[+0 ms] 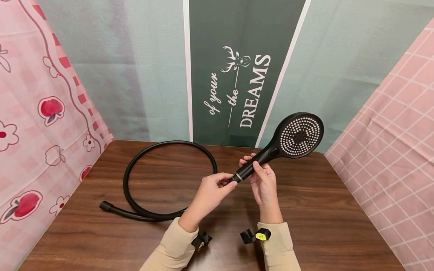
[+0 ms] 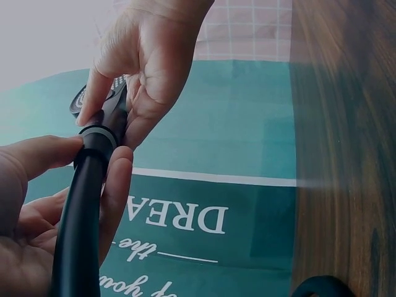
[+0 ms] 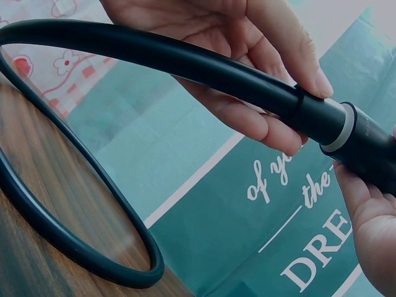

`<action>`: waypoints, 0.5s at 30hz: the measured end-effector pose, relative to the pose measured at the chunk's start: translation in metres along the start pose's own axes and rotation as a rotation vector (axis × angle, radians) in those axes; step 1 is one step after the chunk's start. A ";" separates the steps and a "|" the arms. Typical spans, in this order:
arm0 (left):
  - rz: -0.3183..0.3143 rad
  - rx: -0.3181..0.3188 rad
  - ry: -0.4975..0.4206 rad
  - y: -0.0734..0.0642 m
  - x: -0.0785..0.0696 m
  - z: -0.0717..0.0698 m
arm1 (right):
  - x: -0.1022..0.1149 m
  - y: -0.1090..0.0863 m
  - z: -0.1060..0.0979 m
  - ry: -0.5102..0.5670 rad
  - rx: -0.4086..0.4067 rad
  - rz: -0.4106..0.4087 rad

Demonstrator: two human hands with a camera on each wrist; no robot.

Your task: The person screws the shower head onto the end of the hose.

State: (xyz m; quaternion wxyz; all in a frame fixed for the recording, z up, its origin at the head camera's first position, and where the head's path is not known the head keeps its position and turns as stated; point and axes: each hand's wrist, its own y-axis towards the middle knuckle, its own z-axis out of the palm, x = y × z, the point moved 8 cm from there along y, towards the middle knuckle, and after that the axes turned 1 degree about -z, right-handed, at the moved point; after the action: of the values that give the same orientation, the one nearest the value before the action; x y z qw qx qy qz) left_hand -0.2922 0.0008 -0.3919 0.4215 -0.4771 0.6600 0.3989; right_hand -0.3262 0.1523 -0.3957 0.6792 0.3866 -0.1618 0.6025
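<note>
A black shower head [image 1: 300, 136] with white nozzles is held above the table, its face toward the head camera. My right hand [image 1: 263, 180] grips its handle [image 1: 252, 165], thumb on the near side. With thumb and fingers my left hand [image 1: 214, 190] pinches the collar [image 3: 317, 117] at the end of a black shower hose [image 1: 126, 180]. In the right wrist view that collar meets the handle's end at a pale ring [image 3: 341, 129]. The hose loops behind my left hand over the table, and its other end fitting [image 1: 106, 206] lies at the left.
A brown wooden table [image 1: 315, 210] lies beneath. Behind it hangs a grey-green curtain [image 1: 159, 67] with a dark printed panel [image 1: 217, 34]. Pink patterned cloths stand at the left [image 1: 30, 131] and right [image 1: 393, 158]. Each wrist carries a small black camera mount [image 1: 255, 236].
</note>
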 end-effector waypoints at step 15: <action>-0.028 0.023 -0.024 0.000 0.004 0.001 | 0.001 0.000 0.001 -0.004 0.001 -0.003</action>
State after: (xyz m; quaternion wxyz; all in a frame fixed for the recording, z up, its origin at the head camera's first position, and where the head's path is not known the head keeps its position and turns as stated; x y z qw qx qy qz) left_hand -0.2927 0.0003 -0.3961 0.4406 -0.4766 0.6527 0.3909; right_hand -0.3257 0.1519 -0.3947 0.6796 0.3881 -0.1623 0.6010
